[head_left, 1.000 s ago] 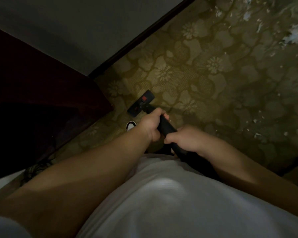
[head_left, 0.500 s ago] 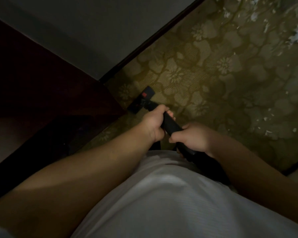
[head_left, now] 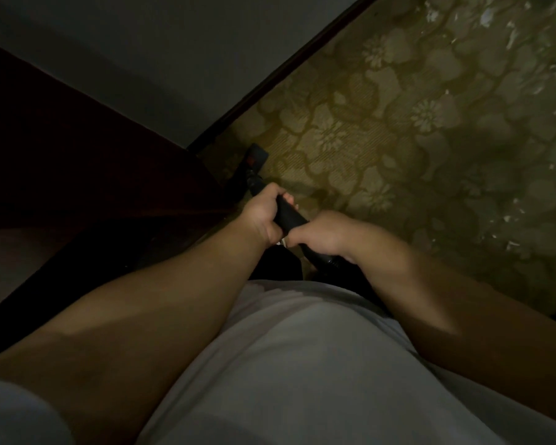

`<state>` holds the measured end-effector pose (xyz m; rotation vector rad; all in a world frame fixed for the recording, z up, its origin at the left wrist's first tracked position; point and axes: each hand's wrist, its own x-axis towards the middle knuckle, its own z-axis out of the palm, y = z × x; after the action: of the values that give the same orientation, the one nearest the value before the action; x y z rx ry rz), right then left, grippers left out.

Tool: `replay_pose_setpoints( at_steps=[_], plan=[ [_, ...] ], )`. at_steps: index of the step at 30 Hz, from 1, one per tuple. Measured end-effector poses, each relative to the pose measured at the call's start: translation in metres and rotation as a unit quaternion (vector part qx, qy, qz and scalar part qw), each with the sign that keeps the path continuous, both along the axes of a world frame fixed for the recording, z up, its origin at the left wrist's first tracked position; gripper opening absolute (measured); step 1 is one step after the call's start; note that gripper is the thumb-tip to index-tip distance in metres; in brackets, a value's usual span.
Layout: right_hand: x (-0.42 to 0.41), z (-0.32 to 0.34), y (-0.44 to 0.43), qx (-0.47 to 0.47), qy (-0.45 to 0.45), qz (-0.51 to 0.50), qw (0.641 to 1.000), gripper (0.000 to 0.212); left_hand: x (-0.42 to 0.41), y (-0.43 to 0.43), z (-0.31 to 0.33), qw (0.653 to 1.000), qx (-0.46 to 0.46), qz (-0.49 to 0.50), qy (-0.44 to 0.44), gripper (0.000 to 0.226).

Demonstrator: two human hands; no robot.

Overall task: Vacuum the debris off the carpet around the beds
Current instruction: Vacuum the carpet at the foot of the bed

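Black wand, rigid by the look, probably light; I judge mid-shaft the right hold. My left hand ahead, right hand just behind, both hands clamped round it. The floor head rests on the carpet beside the dark bed frame; pale debris lies well apart, rightward.

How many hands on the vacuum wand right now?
2. The left hand grips the vacuum wand further down, toward the floor head; the right hand grips it just behind, nearer the body.
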<state>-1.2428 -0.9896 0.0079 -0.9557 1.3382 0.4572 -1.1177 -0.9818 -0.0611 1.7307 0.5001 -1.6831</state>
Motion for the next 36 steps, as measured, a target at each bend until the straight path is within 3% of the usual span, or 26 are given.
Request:
replay_pose_setpoints(
  at_steps=[5,10,17,21,26,36],
  plan=[
    [-0.068,0.003,-0.006,0.025,-0.009,-0.070,0.997,0.021,-0.063,-0.020,0.005,0.998,0.005,-0.062,0.009,0.029],
    [-0.188,0.017,-0.006,0.042,0.001,-0.199,0.979,0.019,-0.181,-0.042,0.018,0.987,0.026,-0.157,0.035,0.028],
    [-0.347,0.030,0.047,0.054,0.023,-0.389,0.919,0.028,-0.366,-0.036,0.035,0.927,0.010,-0.366,0.084,0.030],
    [-0.401,0.037,0.096,0.040,0.032,-0.517,0.854,0.028,-0.451,-0.017,0.036,0.864,0.001,-0.494,0.101,0.026],
    [-0.423,0.032,0.150,0.034,0.026,-0.662,0.748,0.034,-0.527,0.015,0.034,0.748,0.008,-0.657,0.093,0.019],
    [-0.397,0.040,0.186,0.072,0.035,-0.827,0.557,0.041,-0.562,0.059,0.024,0.544,0.078,-0.830,0.092,0.026]
  ],
)
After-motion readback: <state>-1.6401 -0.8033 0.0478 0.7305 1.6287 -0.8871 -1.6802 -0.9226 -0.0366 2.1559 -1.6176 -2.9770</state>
